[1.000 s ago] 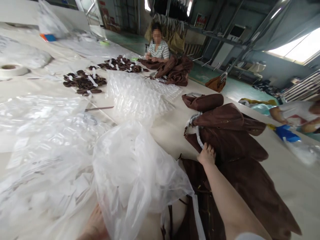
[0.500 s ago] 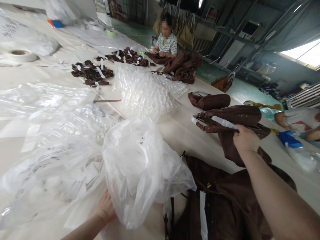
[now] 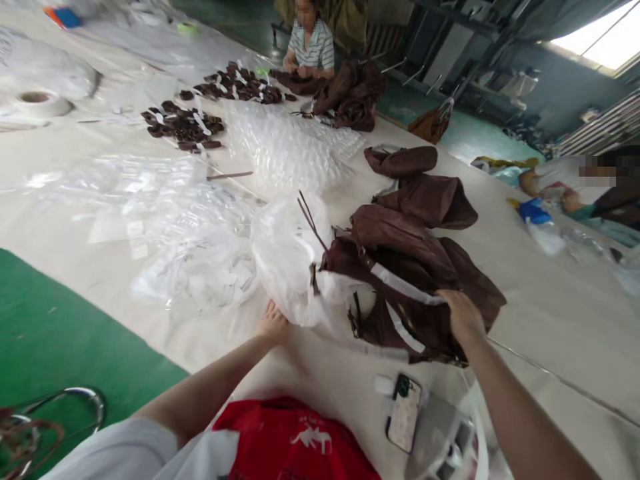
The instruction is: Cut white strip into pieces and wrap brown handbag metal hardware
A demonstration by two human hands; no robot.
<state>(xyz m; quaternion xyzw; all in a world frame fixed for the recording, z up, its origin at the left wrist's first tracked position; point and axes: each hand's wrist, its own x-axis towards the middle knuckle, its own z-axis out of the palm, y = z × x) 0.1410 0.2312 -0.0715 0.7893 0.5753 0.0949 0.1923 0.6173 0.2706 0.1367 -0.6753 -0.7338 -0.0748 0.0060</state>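
Note:
My right hand [image 3: 463, 319] is closed on the white-wrapped strap of a dark brown leather handbag [image 3: 400, 233]. The bag hangs over or rests on another brown bag [image 3: 385, 327] with a white-wrapped strap; I cannot tell whether they touch. At the near side of the table, my left hand [image 3: 275, 325] lies with its fingers stretched out against the edge of a clear plastic bag [image 3: 287, 267]. The plastic bag is crumpled, and the brown handbag overlaps its right side. Two thin brown cords stick up from the handbag's left end.
Beyond the handbag lie more brown bags [image 3: 433, 200]. Bubble wrap [image 3: 290, 147] and bundles of brown straps [image 3: 183, 127] cover the far middle. Thin plastic bags [image 3: 200, 233] lie left. A phone [image 3: 404, 413] lies near me. A co-worker [image 3: 310, 50] sits across the table; another is at the right.
My right hand has drawn the handbag by its strap away from the far bags, over the nearer one. My left hand stays beside the plastic bag. The view has tilted downward.

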